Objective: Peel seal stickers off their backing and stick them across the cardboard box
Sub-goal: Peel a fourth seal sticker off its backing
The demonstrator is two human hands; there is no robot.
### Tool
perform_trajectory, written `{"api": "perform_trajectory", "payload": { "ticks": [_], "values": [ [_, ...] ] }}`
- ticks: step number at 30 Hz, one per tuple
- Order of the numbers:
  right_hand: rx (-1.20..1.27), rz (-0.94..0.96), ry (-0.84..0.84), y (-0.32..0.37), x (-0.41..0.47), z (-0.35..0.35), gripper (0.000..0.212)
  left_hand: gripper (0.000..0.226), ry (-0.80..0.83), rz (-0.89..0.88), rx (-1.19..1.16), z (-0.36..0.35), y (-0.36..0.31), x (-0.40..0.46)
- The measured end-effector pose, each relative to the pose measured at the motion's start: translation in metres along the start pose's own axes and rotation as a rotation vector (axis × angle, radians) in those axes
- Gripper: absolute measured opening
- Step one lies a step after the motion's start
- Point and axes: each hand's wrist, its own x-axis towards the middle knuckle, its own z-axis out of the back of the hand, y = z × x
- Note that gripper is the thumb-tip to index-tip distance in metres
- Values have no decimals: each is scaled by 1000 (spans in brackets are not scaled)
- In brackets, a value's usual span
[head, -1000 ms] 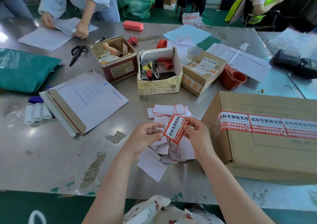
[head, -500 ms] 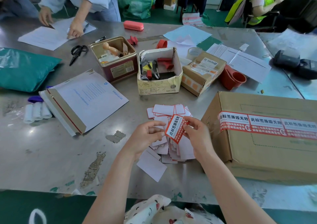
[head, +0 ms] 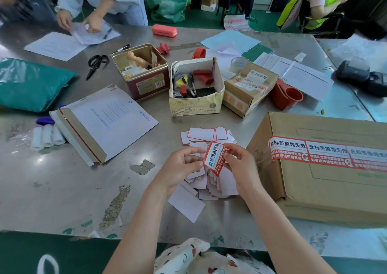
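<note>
Both hands meet on one seal sticker (head: 213,158) held above the bench (head: 52,190). The left hand (head: 180,166) pinches its left edge with thumb and fingertips; the right hand (head: 240,164) pinches its upper right corner, fingers curled onto it — both grips clamped on the sticker. The sticker is red and white with printed characters, tilted, long axis running away from the person. Whether it is partly lifted off its backing cannot be told.

Directly under the grip: a loose pile of white backing slips (head: 207,139), some with red borders, spread on the bench; one blank slip (head: 186,202) lies apart at the near edge of the pile.

Just right of the grip: the cardboard box (head: 326,190), lying flat, with a row of applied seal stickers (head: 326,152) running across its top face and over the left edge.

Beyond the pile — an open white carton of small tools (head: 196,93), a red tin (head: 142,74) to its left, a small taped parcel (head: 249,87) to its right.

Left of the grip: a white mailer envelope (head: 104,120), flap open.
</note>
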Motion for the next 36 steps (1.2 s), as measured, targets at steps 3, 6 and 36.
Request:
{"api": "perform_trajectory", "payload": {
  "ticks": [3,6,36],
  "values": [
    [14,1,0,-1,0,-1,27,27,7,-11,-9,-1,0,1],
    [29,-3,-3,-1,0,0,28,29,8,-21,-19,-2,-1,2],
    [-102,93,255,-1,-10,-12,8,29,-155,-96,-72,-12,0,6]
  ]
}}
